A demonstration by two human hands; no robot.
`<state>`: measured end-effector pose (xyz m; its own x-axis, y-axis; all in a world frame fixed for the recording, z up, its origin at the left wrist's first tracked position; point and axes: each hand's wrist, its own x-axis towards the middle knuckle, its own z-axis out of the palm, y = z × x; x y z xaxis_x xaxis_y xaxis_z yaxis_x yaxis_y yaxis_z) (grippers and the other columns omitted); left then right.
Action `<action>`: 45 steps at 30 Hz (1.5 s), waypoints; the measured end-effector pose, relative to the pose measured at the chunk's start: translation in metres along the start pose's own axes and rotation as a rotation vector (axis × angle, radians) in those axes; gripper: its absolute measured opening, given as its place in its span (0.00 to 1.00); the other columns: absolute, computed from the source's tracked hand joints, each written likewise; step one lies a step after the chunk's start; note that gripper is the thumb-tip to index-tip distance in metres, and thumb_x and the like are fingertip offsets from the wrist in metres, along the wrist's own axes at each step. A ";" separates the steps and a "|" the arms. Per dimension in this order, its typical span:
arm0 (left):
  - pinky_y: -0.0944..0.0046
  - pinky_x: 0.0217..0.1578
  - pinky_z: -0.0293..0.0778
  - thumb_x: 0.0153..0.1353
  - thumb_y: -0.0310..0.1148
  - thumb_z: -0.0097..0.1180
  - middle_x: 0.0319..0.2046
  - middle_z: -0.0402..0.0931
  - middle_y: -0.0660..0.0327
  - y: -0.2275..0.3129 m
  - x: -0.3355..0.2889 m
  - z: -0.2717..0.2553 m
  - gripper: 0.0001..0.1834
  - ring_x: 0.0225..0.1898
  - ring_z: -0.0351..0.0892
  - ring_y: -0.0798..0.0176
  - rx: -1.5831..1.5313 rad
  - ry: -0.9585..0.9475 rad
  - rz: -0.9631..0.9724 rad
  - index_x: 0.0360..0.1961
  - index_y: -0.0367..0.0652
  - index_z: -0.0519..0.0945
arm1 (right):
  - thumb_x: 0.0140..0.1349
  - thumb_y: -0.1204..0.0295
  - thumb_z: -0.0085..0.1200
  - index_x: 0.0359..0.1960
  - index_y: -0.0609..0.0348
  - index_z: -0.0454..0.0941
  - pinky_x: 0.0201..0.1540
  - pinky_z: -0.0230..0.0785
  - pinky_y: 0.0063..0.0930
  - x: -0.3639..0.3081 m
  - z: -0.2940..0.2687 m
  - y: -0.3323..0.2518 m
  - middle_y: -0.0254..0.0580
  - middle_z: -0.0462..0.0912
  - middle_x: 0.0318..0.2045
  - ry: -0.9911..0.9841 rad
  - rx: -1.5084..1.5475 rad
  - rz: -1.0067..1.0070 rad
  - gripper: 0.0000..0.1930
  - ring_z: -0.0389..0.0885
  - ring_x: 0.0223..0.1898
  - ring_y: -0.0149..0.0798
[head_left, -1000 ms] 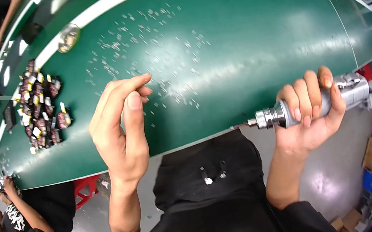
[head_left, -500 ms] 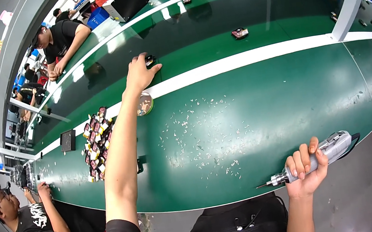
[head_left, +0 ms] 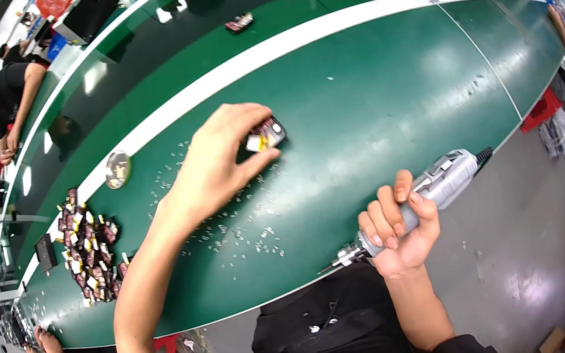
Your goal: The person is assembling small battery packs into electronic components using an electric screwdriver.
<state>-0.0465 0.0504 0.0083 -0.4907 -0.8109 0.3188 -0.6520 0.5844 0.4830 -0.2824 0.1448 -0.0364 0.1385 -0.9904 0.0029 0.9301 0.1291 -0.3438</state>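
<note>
A green worktop (head_left: 387, 84); on it, a pile of black parts (head_left: 89, 246); well right of the pile, the right hand's (head_left: 395, 225) grip wraps a screwdriver (head_left: 447, 179); nearer the pile, the left hand's (head_left: 218, 150) grip holds one part (head_left: 276, 129), seemingly unworked.

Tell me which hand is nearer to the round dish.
Left. The left hand, holding a small dark part, is to the right of the round dish. The right hand, gripping a grey electric screwdriver, is farther right, by the green table's near edge.

Glossy tabletop (head_left: 389, 99), shiny metal screwdriver nose (head_left: 349, 253)
</note>
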 end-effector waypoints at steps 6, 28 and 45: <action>0.56 0.49 0.71 0.45 0.26 0.66 0.52 0.72 0.54 0.062 -0.023 0.032 0.28 0.51 0.71 0.50 -0.238 -0.264 0.142 0.51 0.36 0.73 | 0.63 0.67 0.42 0.31 0.55 0.64 0.18 0.60 0.25 -0.024 0.002 -0.010 0.30 0.60 0.12 -0.005 -0.031 0.022 0.07 0.58 0.10 0.26; 0.60 0.35 0.76 0.45 0.21 0.61 0.34 0.75 0.55 0.095 -0.035 0.059 0.12 0.39 0.76 0.54 0.111 -0.072 0.087 0.33 0.32 0.76 | 0.64 0.66 0.40 0.32 0.55 0.65 0.18 0.60 0.25 -0.050 0.002 0.010 0.31 0.61 0.12 0.043 -0.091 0.135 0.07 0.59 0.10 0.28; 0.64 0.35 0.79 0.37 0.25 0.56 0.35 0.77 0.41 0.122 -0.040 0.072 0.17 0.38 0.77 0.52 0.295 -0.042 0.261 0.30 0.23 0.79 | 0.63 0.70 0.40 0.35 0.58 0.64 0.19 0.62 0.26 -0.049 -0.002 -0.003 0.36 0.64 0.14 0.097 -0.189 0.114 0.05 0.63 0.12 0.31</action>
<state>-0.1483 0.1557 -0.0044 -0.6810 -0.6355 0.3637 -0.6373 0.7590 0.1329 -0.2925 0.1929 -0.0372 0.1976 -0.9712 -0.1333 0.8290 0.2381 -0.5061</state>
